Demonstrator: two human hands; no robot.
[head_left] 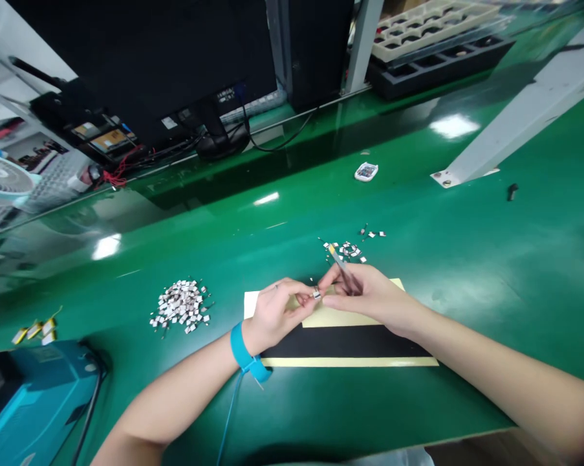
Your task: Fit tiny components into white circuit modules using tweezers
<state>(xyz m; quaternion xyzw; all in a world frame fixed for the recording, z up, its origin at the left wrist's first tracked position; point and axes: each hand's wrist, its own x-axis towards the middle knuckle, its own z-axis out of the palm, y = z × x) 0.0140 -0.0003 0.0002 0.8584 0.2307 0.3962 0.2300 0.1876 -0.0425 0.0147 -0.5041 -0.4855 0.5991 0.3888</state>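
My left hand (278, 310), with a blue strap round its wrist, pinches a small white-and-dark component (316, 294). Close against it, my right hand (359, 289) holds tweezers (343, 265) in its curled fingers, and its fingertips are at the component. Beneath both hands lies a pale yellow sheet with a black strip (350, 342). A heap of small white components (182, 304) sits left of my left hand. A smaller group of similar pieces (348, 250) lies just beyond my right hand.
A white square part (366, 171) lies farther back. The metal support (509, 123) stands at right, near a small black piece (513, 192). At left are a blue machine (44, 395) and yellow-edged parts (33, 331). A monitor (151, 58) and stacked trays (437, 58) stand behind.
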